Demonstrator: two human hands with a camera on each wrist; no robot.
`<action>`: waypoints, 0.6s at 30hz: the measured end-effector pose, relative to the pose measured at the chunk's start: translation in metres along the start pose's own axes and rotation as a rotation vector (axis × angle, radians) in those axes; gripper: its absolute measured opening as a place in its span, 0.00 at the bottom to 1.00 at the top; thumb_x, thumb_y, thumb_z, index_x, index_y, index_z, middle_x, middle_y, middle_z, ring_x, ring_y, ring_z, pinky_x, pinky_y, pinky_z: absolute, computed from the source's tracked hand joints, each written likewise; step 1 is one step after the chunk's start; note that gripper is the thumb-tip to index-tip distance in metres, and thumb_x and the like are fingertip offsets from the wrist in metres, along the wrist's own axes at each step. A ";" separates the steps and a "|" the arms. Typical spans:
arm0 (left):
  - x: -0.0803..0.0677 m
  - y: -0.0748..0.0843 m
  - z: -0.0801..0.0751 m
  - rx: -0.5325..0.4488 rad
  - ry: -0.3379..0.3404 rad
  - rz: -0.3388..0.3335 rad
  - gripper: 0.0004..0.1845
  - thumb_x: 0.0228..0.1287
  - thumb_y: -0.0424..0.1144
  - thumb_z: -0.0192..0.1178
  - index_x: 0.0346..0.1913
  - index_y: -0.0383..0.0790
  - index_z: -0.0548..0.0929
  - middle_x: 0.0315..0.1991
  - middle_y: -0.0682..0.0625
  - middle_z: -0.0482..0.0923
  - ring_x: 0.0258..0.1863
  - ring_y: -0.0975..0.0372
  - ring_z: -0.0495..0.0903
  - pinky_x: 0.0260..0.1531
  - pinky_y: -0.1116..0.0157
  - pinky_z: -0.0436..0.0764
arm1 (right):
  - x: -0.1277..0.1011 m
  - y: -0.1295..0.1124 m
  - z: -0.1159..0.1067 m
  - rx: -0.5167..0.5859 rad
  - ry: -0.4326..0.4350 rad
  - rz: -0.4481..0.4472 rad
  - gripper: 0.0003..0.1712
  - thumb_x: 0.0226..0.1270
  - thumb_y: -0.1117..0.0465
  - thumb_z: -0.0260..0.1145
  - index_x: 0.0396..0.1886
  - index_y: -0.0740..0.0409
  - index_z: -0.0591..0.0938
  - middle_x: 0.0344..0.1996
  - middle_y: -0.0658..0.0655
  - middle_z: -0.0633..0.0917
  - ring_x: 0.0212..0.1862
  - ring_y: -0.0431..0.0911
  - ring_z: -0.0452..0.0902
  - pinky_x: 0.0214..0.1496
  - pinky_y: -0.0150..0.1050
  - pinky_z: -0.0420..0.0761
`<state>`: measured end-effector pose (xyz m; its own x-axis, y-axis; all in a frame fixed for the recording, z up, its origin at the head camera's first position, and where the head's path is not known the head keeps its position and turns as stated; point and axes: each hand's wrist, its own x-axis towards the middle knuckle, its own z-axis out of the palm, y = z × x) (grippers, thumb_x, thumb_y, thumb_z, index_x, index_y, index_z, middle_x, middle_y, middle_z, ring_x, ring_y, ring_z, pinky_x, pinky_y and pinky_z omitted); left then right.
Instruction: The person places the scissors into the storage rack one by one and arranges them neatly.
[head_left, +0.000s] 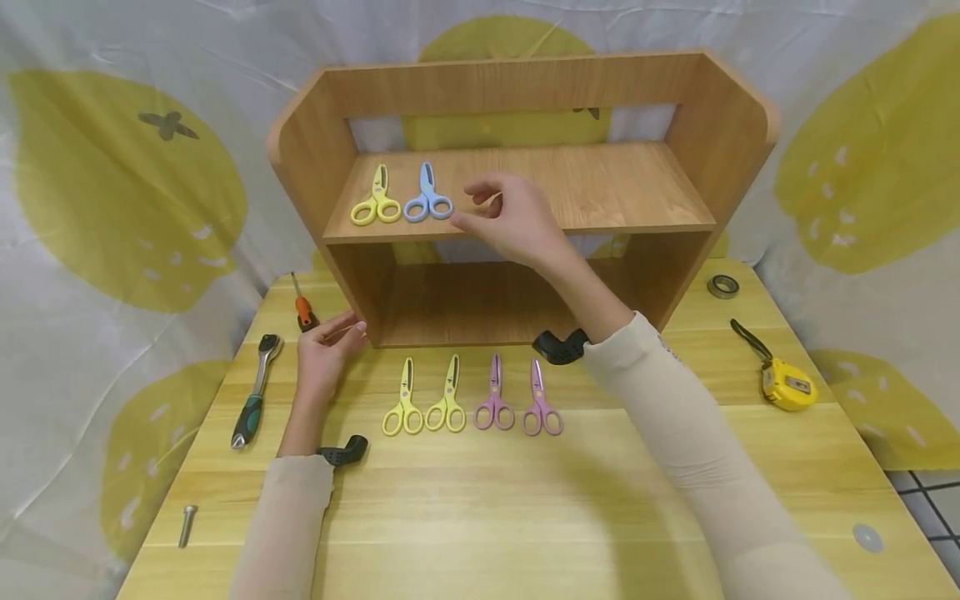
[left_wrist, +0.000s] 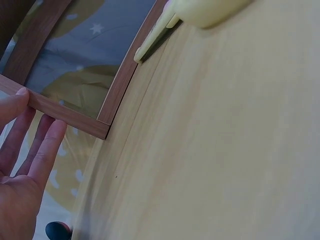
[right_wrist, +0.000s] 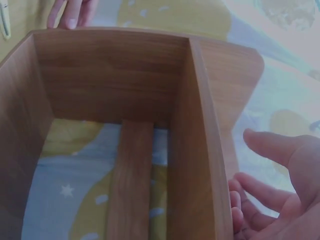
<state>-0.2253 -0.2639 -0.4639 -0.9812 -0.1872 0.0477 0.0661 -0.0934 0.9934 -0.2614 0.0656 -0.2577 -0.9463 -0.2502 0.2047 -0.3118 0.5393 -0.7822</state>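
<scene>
A wooden shelf unit point(head_left: 637, 187) stands on the yellow table point(head_left: 525, 517). On its upper board lie yellow scissors point(head_left: 377, 202) and blue scissors point(head_left: 427, 198). My right hand point(head_left: 480, 204) hovers just right of the blue scissors with relaxed fingers, holding nothing; the right wrist view shows the same hand point(right_wrist: 272, 175) beside the shelf's side wall point(right_wrist: 200, 150). My left hand point(head_left: 339, 332) touches the unit's lower left front corner with straight fingers point(left_wrist: 35, 145) on the wooden edge point(left_wrist: 65, 111). In front of the shelf lie two yellow scissors point(head_left: 405, 402) point(head_left: 447, 398) and two purple scissors point(head_left: 495, 397) point(head_left: 542, 402).
Left of the shelf lie a ratchet wrench point(head_left: 255, 392), an orange-handled screwdriver point(head_left: 302, 307) and a bolt point(head_left: 186, 525). On the right are a yellow tape measure point(head_left: 783, 382), a metal ring point(head_left: 723, 286) and a washer point(head_left: 867, 537). A patterned cloth hangs behind.
</scene>
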 end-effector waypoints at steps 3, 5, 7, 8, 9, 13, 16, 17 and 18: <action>0.000 -0.001 0.001 0.002 -0.004 -0.002 0.22 0.63 0.25 0.70 0.60 0.24 0.82 0.44 0.54 0.87 0.44 0.59 0.90 0.51 0.55 0.88 | -0.015 0.006 -0.009 -0.005 0.020 -0.030 0.28 0.65 0.48 0.76 0.62 0.53 0.83 0.53 0.52 0.84 0.48 0.45 0.75 0.47 0.36 0.81; 0.000 -0.001 0.000 0.001 -0.005 0.000 0.22 0.63 0.25 0.70 0.60 0.24 0.81 0.44 0.54 0.87 0.44 0.59 0.90 0.51 0.56 0.88 | -0.023 0.008 -0.013 0.000 0.027 -0.050 0.28 0.64 0.49 0.77 0.61 0.54 0.83 0.52 0.53 0.84 0.48 0.46 0.75 0.48 0.38 0.80; 0.000 0.000 0.000 -0.001 -0.002 0.001 0.22 0.63 0.25 0.70 0.60 0.23 0.81 0.44 0.54 0.88 0.44 0.60 0.90 0.51 0.57 0.88 | -0.032 0.011 -0.016 -0.008 0.030 -0.072 0.29 0.64 0.50 0.77 0.61 0.54 0.83 0.52 0.53 0.84 0.49 0.46 0.75 0.51 0.39 0.81; -0.001 0.000 0.000 0.002 -0.001 0.002 0.22 0.64 0.25 0.70 0.60 0.23 0.81 0.44 0.54 0.88 0.44 0.61 0.90 0.50 0.57 0.89 | -0.037 0.013 -0.018 -0.014 0.029 -0.080 0.29 0.64 0.50 0.78 0.61 0.54 0.83 0.52 0.53 0.84 0.49 0.46 0.76 0.52 0.39 0.81; -0.001 0.001 0.000 0.003 -0.002 0.001 0.22 0.64 0.26 0.70 0.60 0.24 0.81 0.44 0.54 0.88 0.44 0.61 0.90 0.50 0.58 0.89 | -0.041 0.014 -0.019 -0.013 0.027 -0.085 0.29 0.63 0.50 0.78 0.61 0.54 0.83 0.52 0.53 0.84 0.50 0.46 0.76 0.52 0.40 0.81; -0.002 0.001 0.001 -0.008 -0.004 -0.009 0.22 0.64 0.26 0.70 0.61 0.24 0.81 0.44 0.54 0.88 0.44 0.61 0.89 0.51 0.58 0.89 | -0.061 0.025 -0.025 0.002 0.017 -0.098 0.29 0.63 0.50 0.78 0.62 0.52 0.83 0.53 0.51 0.85 0.52 0.46 0.77 0.52 0.41 0.82; -0.002 0.000 0.000 -0.023 -0.003 -0.012 0.22 0.64 0.25 0.70 0.60 0.23 0.81 0.44 0.53 0.88 0.44 0.61 0.90 0.51 0.57 0.88 | -0.077 0.037 -0.028 0.032 0.007 -0.090 0.28 0.63 0.51 0.78 0.61 0.51 0.83 0.54 0.50 0.85 0.53 0.45 0.78 0.52 0.41 0.83; -0.002 0.000 0.000 -0.026 -0.004 -0.010 0.22 0.63 0.25 0.70 0.60 0.23 0.81 0.44 0.53 0.88 0.44 0.61 0.90 0.52 0.56 0.88 | -0.082 0.041 -0.028 0.037 0.002 -0.085 0.28 0.63 0.52 0.78 0.61 0.51 0.83 0.54 0.50 0.85 0.54 0.45 0.79 0.53 0.42 0.84; -0.002 0.000 0.000 -0.025 -0.002 -0.008 0.22 0.64 0.25 0.70 0.60 0.23 0.81 0.44 0.53 0.88 0.44 0.61 0.90 0.52 0.56 0.88 | -0.087 0.046 -0.029 0.039 -0.002 -0.079 0.28 0.63 0.52 0.78 0.61 0.50 0.83 0.53 0.49 0.85 0.53 0.44 0.79 0.54 0.42 0.85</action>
<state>-0.2233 -0.2630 -0.4636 -0.9821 -0.1841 0.0399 0.0625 -0.1190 0.9909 -0.1959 0.1356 -0.2946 -0.9187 -0.2925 0.2655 -0.3820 0.4864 -0.7858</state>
